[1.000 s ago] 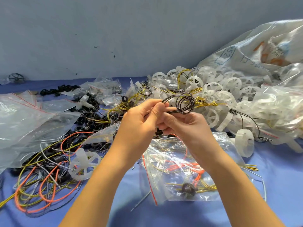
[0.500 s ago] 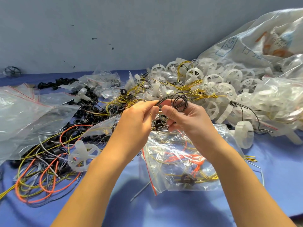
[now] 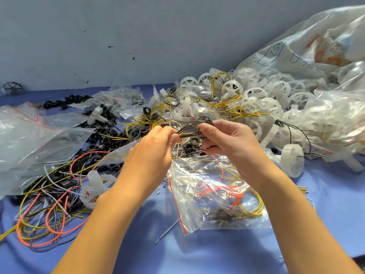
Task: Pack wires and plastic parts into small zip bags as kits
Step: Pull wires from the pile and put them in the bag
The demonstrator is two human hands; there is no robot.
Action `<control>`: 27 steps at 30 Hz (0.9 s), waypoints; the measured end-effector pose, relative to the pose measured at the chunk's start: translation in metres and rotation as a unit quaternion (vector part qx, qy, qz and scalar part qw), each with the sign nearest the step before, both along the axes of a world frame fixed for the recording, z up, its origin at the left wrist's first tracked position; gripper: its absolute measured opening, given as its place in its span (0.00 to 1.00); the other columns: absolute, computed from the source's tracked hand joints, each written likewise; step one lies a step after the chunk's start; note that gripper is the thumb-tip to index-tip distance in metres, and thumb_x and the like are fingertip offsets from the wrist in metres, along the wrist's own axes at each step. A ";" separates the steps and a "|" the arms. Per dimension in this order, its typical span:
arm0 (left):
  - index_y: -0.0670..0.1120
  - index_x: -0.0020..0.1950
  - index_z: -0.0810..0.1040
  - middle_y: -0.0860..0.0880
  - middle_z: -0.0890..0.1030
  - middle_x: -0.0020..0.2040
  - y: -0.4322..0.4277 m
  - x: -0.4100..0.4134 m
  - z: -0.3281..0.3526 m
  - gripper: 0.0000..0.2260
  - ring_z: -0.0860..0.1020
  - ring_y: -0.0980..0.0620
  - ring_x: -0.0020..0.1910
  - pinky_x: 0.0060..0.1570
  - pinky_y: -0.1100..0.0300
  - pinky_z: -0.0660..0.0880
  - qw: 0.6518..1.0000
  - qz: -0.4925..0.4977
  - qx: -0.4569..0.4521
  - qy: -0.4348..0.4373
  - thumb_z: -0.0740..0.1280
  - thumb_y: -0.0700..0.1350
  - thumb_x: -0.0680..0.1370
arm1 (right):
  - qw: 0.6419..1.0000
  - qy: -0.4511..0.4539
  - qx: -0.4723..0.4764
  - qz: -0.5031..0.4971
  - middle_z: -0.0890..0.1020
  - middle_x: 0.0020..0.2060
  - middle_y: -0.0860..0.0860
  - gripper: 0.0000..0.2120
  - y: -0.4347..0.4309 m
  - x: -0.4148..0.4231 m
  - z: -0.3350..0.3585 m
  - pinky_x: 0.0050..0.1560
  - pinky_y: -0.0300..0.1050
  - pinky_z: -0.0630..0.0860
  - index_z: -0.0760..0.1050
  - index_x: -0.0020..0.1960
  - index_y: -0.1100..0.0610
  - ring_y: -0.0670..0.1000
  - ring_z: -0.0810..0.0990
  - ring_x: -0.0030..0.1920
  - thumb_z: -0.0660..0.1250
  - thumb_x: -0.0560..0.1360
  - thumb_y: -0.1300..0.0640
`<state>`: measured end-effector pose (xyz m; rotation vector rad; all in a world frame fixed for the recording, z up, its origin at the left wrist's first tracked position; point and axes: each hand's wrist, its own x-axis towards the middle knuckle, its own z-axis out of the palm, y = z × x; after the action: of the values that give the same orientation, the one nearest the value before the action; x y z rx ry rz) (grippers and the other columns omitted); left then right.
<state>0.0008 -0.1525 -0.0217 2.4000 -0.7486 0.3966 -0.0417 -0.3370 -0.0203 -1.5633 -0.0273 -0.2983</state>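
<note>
Both hands meet over the middle of the blue table. My left hand pinches one end of a coiled black wire. My right hand grips the wire's loops between thumb and fingers. Below the hands lies a small clear zip bag with a red seal line, holding yellow and orange wires and a black ring. Small black plastic rings lie just under the fingers. White plastic wheels are heaped behind, mixed with yellow wires.
Loose orange, yellow and black wires tangle at the left with a white wheel. Empty clear zip bags lie at far left. A large printed sack and clear bags fill the right. A grey wall stands behind.
The hands have drawn slightly apart and lowered. The black wire coil is stretched flatter between them, with my right hand now gripping its loops.
</note>
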 end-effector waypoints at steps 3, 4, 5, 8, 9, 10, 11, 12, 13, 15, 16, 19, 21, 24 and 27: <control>0.50 0.52 0.74 0.53 0.74 0.46 0.007 0.000 -0.004 0.10 0.76 0.44 0.46 0.44 0.44 0.74 0.999 0.016 0.024 -0.019 0.55 0.52 0.83 | 0.999 0.016 -0.052 0.000 0.84 0.35 0.46 0.08 0.000 -0.002 0.000 0.37 0.39 0.80 0.83 0.47 0.56 0.46 0.83 0.38 0.71 0.76 0.51; 0.50 0.52 0.74 0.54 0.73 0.45 0.010 0.001 -0.006 0.10 0.75 0.44 0.45 0.44 0.44 0.74 0.999 0.017 0.023 -0.019 0.55 0.51 0.83 | 0.998 0.022 -0.061 0.007 0.84 0.36 0.46 0.09 0.002 -0.002 0.000 0.37 0.39 0.80 0.83 0.48 0.56 0.45 0.83 0.38 0.70 0.76 0.51; 0.50 0.51 0.74 0.55 0.74 0.44 0.012 0.002 -0.008 0.09 0.75 0.46 0.44 0.43 0.45 0.73 1.000 0.013 0.014 -0.014 0.56 0.50 0.83 | 0.998 0.029 -0.057 0.015 0.84 0.37 0.46 0.09 0.003 -0.002 0.000 0.38 0.40 0.80 0.83 0.48 0.56 0.45 0.83 0.39 0.70 0.76 0.50; 0.50 0.47 0.75 0.65 0.75 0.37 0.013 0.003 -0.012 0.09 0.73 0.62 0.36 0.36 0.61 0.68 0.998 -0.022 -0.043 0.031 0.58 0.47 0.84 | 0.996 0.047 0.046 0.061 0.83 0.43 0.50 0.10 0.010 0.000 0.001 0.39 0.41 0.80 0.83 0.47 0.56 0.46 0.80 0.40 0.69 0.76 0.49; 0.50 0.47 0.76 0.68 0.75 0.35 0.013 0.002 -0.012 0.09 0.72 0.65 0.33 0.32 0.67 0.64 0.997 -0.035 -0.058 0.042 0.58 0.46 0.84 | 0.990 0.047 0.099 0.089 0.82 0.43 0.51 0.10 0.012 0.000 0.002 0.40 0.41 0.79 0.83 0.45 0.55 0.47 0.79 0.40 0.69 0.76 0.49; 0.50 0.46 0.76 0.69 0.74 0.33 0.011 0.001 -0.012 0.09 0.71 0.64 0.31 0.31 0.66 0.63 0.996 -0.044 -0.068 0.049 0.58 0.46 0.84 | 0.980 0.045 0.152 0.119 0.82 0.42 0.51 0.09 0.015 0.000 0.004 0.39 0.40 0.78 0.83 0.43 0.53 0.47 0.79 0.39 0.68 0.76 0.49; 0.51 0.46 0.75 0.67 0.75 0.32 0.010 0.001 -0.011 0.10 0.71 0.62 0.30 0.30 0.65 0.62 0.994 -0.051 -0.076 0.054 0.58 0.47 0.84 | 0.968 0.042 0.202 0.146 0.82 0.40 0.50 0.09 0.017 -0.001 0.004 0.39 0.39 0.78 0.82 0.40 0.52 0.46 0.80 0.38 0.68 0.75 0.50; 0.52 0.45 0.75 0.64 0.75 0.31 0.008 0.001 -0.011 0.10 0.70 0.59 0.29 0.30 0.64 0.62 0.993 -0.057 -0.085 0.061 0.58 0.47 0.84 | 0.955 0.038 0.244 0.163 0.82 0.38 0.49 0.10 0.020 -0.001 0.005 0.39 0.38 0.78 0.82 0.38 0.51 0.46 0.80 0.37 0.68 0.75 0.50; 0.53 0.45 0.75 0.62 0.74 0.30 0.007 0.001 -0.011 0.10 0.69 0.58 0.28 0.29 0.62 0.62 0.991 -0.063 -0.094 0.069 0.58 0.48 0.84 | 0.944 0.036 0.278 0.172 0.82 0.37 0.48 0.10 0.021 -0.001 0.005 0.40 0.39 0.77 0.81 0.37 0.51 0.45 0.80 0.35 0.67 0.75 0.50; 0.53 0.44 0.74 0.59 0.74 0.29 0.005 0.002 -0.013 0.10 0.69 0.57 0.28 0.31 0.60 0.63 0.989 -0.067 -0.107 0.081 0.58 0.48 0.84 | 0.930 0.036 0.321 0.172 0.81 0.36 0.48 0.11 0.023 0.000 0.004 0.41 0.40 0.78 0.80 0.36 0.51 0.45 0.80 0.34 0.67 0.75 0.51; 0.54 0.44 0.74 0.57 0.73 0.28 0.005 0.002 -0.014 0.10 0.68 0.56 0.28 0.31 0.59 0.64 0.989 -0.064 -0.107 0.083 0.58 0.48 0.83 | 0.930 0.039 0.325 0.168 0.81 0.36 0.47 0.11 0.024 0.001 0.004 0.41 0.40 0.77 0.80 0.36 0.50 0.45 0.80 0.33 0.67 0.75 0.51; 0.56 0.42 0.74 0.53 0.72 0.29 0.005 0.004 -0.017 0.11 0.70 0.54 0.29 0.33 0.55 0.67 0.989 -0.052 -0.109 0.084 0.58 0.50 0.83 | 0.939 0.051 0.308 0.146 0.79 0.34 0.46 0.09 0.025 0.003 0.002 0.47 0.41 0.73 0.81 0.38 0.49 0.43 0.77 0.32 0.68 0.76 0.50; 0.56 0.43 0.75 0.53 0.72 0.29 0.007 0.004 -0.017 0.11 0.74 0.50 0.33 0.38 0.51 0.72 0.985 -0.054 -0.130 0.096 0.57 0.52 0.83 | 0.940 0.057 0.306 0.141 0.77 0.32 0.46 0.08 0.025 0.004 0.000 0.47 0.41 0.73 0.81 0.40 0.50 0.43 0.74 0.31 0.68 0.75 0.49; 0.57 0.42 0.74 0.49 0.72 0.31 0.012 0.002 -0.016 0.11 0.75 0.45 0.35 0.41 0.45 0.73 0.984 -0.061 -0.134 0.099 0.57 0.52 0.83 | 0.944 0.079 0.279 0.156 0.75 0.33 0.48 0.08 0.024 0.002 0.001 0.42 0.40 0.74 0.81 0.41 0.51 0.45 0.71 0.31 0.69 0.74 0.48; 0.56 0.42 0.74 0.56 0.73 0.29 0.018 0.004 -0.018 0.12 0.76 0.45 0.36 0.42 0.45 0.75 0.988 -0.053 -0.106 0.103 0.58 0.47 0.84 | 0.961 0.130 0.216 0.112 0.75 0.30 0.47 0.13 0.026 0.002 0.001 0.38 0.39 0.72 0.76 0.36 0.51 0.44 0.71 0.28 0.68 0.77 0.48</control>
<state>0.0052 -0.1348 -0.0394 2.1519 -0.7001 0.1703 -0.0393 -0.3115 -0.0195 -1.1407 0.0626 0.0802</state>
